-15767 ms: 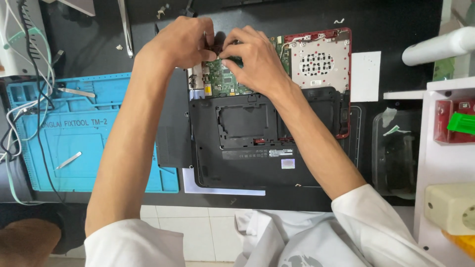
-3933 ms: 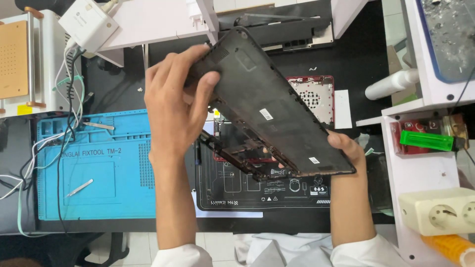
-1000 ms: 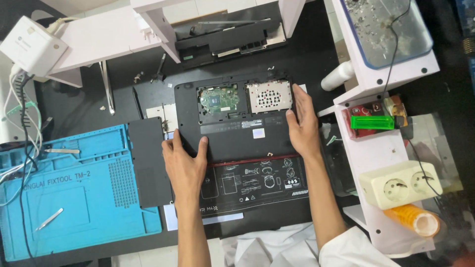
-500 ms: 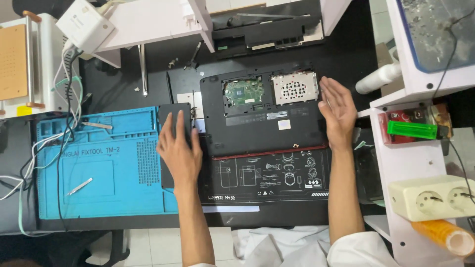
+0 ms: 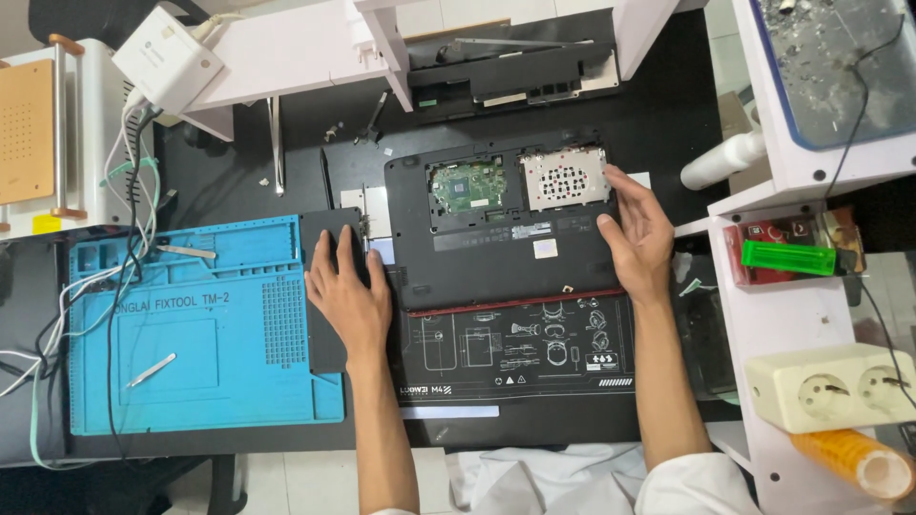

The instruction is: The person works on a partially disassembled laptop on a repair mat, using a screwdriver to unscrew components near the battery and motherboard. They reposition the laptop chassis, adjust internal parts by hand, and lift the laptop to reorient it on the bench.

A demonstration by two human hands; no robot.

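Note:
A black laptop base [image 5: 506, 253] lies bottom-up on a black work mat [image 5: 515, 348], with an open bay showing a green circuit board [image 5: 460, 186] and a perforated metal plate [image 5: 563, 178]. My left hand [image 5: 345, 296] rests flat, fingers apart, on a black flat panel [image 5: 329, 238] just left of the laptop. My right hand [image 5: 637, 234] lies open against the laptop's right edge, fingers pointing up. Neither hand grips anything.
A blue silicone repair mat [image 5: 191, 329] with tweezers [image 5: 151, 370] sits at the left. White shelves stand at the right with a green object [image 5: 787, 257], a power socket block [image 5: 840, 386] and a tape roll [image 5: 844, 458]. Another laptop part [image 5: 515, 76] lies at the back.
The laptop base was lifted and turned a few seconds ago and now lies flat. Over the last second my hands slid outward off it, the left onto the black panel.

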